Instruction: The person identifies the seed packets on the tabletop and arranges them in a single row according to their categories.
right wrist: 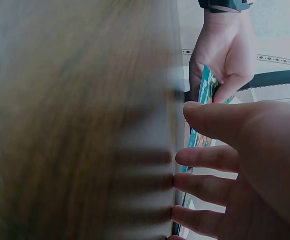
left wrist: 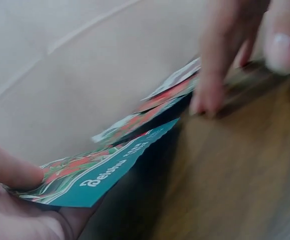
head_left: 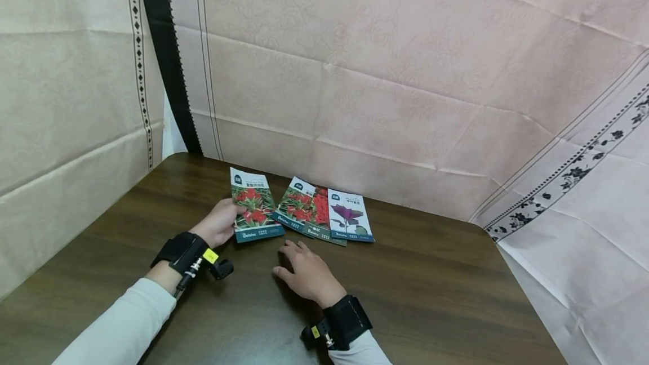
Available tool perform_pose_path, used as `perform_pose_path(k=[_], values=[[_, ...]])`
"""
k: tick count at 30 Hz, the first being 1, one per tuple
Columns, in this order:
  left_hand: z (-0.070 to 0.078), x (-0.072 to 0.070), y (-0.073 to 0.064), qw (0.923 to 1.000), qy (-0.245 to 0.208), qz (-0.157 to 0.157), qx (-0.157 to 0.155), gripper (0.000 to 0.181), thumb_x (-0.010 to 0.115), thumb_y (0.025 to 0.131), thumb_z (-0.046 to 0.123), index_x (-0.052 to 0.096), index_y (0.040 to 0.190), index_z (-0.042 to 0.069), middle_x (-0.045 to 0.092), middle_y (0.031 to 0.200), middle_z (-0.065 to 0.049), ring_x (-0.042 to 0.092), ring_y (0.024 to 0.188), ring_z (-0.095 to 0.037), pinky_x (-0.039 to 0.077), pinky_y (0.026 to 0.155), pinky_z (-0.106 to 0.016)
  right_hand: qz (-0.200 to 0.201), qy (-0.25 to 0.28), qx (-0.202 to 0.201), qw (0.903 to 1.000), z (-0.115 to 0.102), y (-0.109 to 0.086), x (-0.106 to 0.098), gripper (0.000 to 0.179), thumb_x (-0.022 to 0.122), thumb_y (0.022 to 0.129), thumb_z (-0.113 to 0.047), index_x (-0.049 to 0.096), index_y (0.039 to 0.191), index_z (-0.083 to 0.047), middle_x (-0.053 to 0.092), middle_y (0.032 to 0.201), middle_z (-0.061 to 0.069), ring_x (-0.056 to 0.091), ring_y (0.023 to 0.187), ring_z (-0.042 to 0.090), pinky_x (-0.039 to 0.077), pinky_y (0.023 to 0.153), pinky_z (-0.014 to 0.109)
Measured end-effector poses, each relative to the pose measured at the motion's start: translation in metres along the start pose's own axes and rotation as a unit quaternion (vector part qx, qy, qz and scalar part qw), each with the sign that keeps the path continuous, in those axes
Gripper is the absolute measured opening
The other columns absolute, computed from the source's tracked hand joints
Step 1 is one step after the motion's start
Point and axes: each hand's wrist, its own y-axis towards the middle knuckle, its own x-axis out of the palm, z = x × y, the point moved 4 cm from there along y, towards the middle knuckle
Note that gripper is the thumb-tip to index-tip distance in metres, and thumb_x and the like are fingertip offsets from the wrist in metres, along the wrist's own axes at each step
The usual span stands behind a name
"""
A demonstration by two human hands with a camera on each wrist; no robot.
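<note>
My left hand (head_left: pixel 219 223) pinches the left edge of a seed packet (head_left: pixel 255 206) with red flowers and a teal bottom band, thumb on its face. In the left wrist view the packet (left wrist: pixel 89 180) is tilted, its near edge raised over its shadow. Just right of it lie several overlapping packets: one with red flowers (head_left: pixel 296 205), a second red one (head_left: pixel 320 213) partly covered, and a white one with a purple flower (head_left: pixel 350 216). My right hand (head_left: pixel 306 272) holds nothing; its fingers are spread, fingertips at the tabletop just in front of the packets.
The dark wooden table (head_left: pixel 426 297) runs back to a pale patterned cloth (head_left: pixel 385 83) hanging behind it. Another cloth (head_left: pixel 66 100) hangs along the left side. Black straps with small cameras (head_left: pixel 347 320) sit on both wrists.
</note>
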Motion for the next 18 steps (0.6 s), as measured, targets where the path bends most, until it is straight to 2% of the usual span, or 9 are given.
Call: perform_pose_path(k=[5,9,14,17,18], values=[[0.019,-0.016,-0.008,0.9997,-0.016,0.006,0.016,0.059,0.028,0.099,0.009,-0.001,0.150,0.004,0.019,0.151,-0.021,0.028,0.135,-0.031,0.036,0.102,-0.035,0.002,-0.005,0.002,1.0000,-0.001,0.000,0.000,0.055,0.048,0.092,-0.046,0.047,0.138,-0.014,0.038,0.147,0.004,0.029,0.136,0.027,0.030,0.106,0.047],[0.036,-0.021,-0.014,0.9991,-0.018,0.017,0.036,0.060,0.028,0.099,0.011,-0.004,0.150,0.007,0.017,0.153,-0.017,0.026,0.136,-0.028,0.034,0.104,-0.035,0.002,-0.007,0.005,1.0000,-0.002,0.000,0.000,0.055,0.048,0.092,-0.046,0.048,0.137,-0.014,0.039,0.146,0.004,0.030,0.136,0.027,0.031,0.106,0.047],[0.051,-0.012,-0.021,0.9979,-0.001,0.017,0.063,0.059,0.028,0.100,0.015,-0.001,0.151,0.007,0.021,0.152,-0.016,0.031,0.134,-0.027,0.037,0.102,-0.034,0.000,-0.002,0.010,0.9999,-0.001,0.000,-0.001,0.055,0.049,0.092,-0.046,0.049,0.137,-0.014,0.039,0.146,0.004,0.030,0.136,0.027,0.030,0.106,0.047],[0.056,-0.001,-0.026,0.9964,0.024,0.013,0.080,0.057,0.028,0.100,0.017,0.003,0.151,0.008,0.026,0.150,-0.017,0.035,0.132,-0.027,0.040,0.098,-0.032,0.000,0.015,0.006,0.9999,0.000,0.000,-0.001,0.053,0.047,0.093,-0.045,0.049,0.137,-0.015,0.040,0.145,0.003,0.031,0.135,0.026,0.031,0.106,0.047],[0.058,0.005,-0.028,0.9959,0.032,0.009,0.084,0.056,0.028,0.101,0.017,0.005,0.151,0.008,0.028,0.149,-0.017,0.037,0.130,-0.027,0.041,0.097,-0.032,0.003,0.027,0.001,0.9996,0.001,0.000,-0.002,0.052,0.046,0.093,-0.045,0.049,0.136,-0.015,0.043,0.143,0.003,0.035,0.133,0.023,0.033,0.104,0.045]])
